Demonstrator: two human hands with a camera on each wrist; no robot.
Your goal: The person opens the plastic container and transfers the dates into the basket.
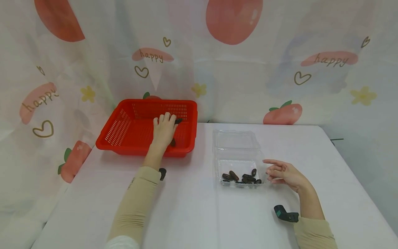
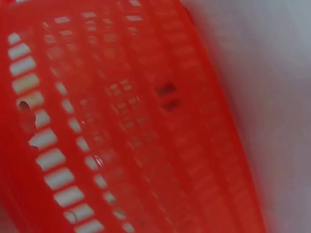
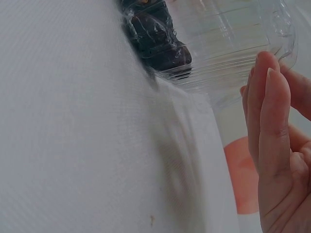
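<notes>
To pick cleanly from the red slotted plastic basket (image 1: pixel 124 147), I'd pinch the small dark brown oblong piece (image 1: pixel 178 121) across its middle and lift it clear of the rim; it shows just beside the left hand (image 1: pixel 164 131), with more like it in the clear hinged plastic box (image 1: pixel 231 164) on the white surface (image 1: pixel 186 207). That hand reaches in palm down, and whether its grip is clamped on the piece I cannot tell; the right hand (image 1: pixel 286 175) has its fingers apart beside the box
</notes>
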